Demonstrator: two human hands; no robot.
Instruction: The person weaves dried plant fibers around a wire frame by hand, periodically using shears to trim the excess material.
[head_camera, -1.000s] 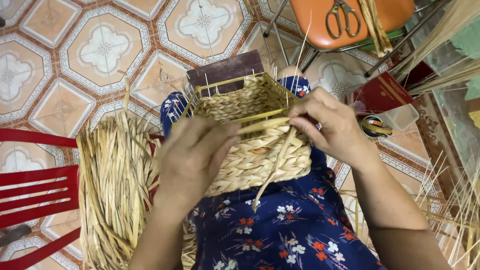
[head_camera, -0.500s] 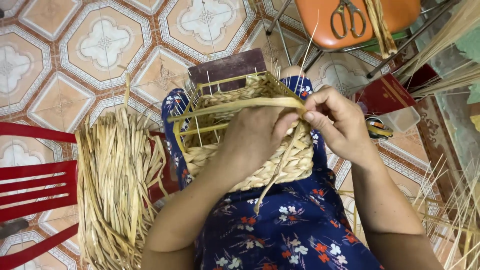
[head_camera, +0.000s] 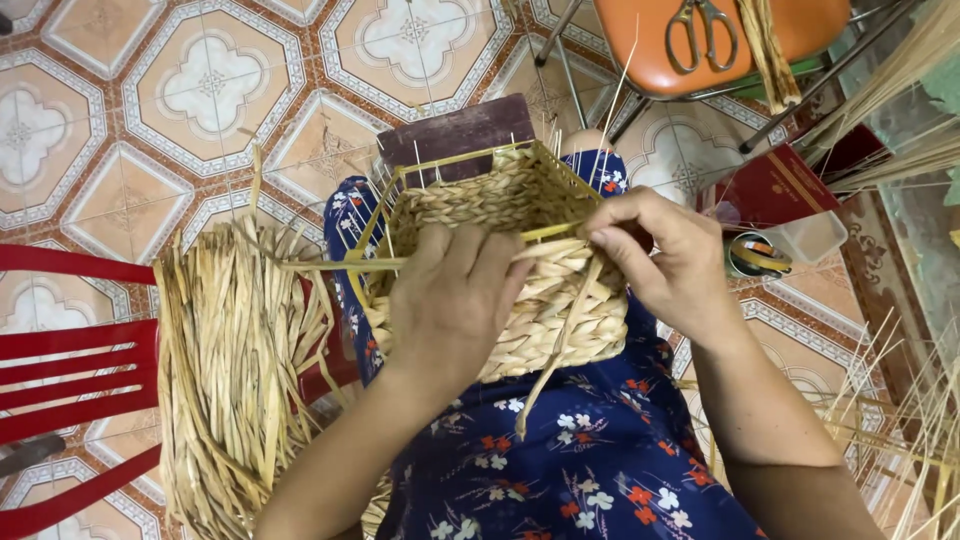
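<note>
The basket (head_camera: 505, 255) sits on the person's lap, tipped so that its open mouth faces away and slightly up, with its woven side wall turned toward the body. Both hands are on that near wall, so the work lies directly in front of them, not off to a side.

The strand (head_camera: 400, 263) runs nearly level along the top of the near wall, its long axis left to right. Its free end sticks out past the basket's left edge toward the bundle of straw (head_camera: 235, 375) lying over the red chair (head_camera: 70, 355). The other end goes to the right hand (head_camera: 665, 260), whose thumb and forefinger are pinched shut on it at the basket's right corner. From that pinch a second tail (head_camera: 555, 350) hangs down across the wall toward the lap.

The left hand (head_camera: 455, 300) lies flat on the middle of the wall, fingers curled loosely and pointing up at the strand, touching it or just below; it presses the weave and whether it grips anything I cannot tell.

Thin upright stakes (head_camera: 600, 130) rise from the rim. Well beyond, scissors (head_camera: 700, 30) lie on an orange stool (head_camera: 720, 40).
</note>
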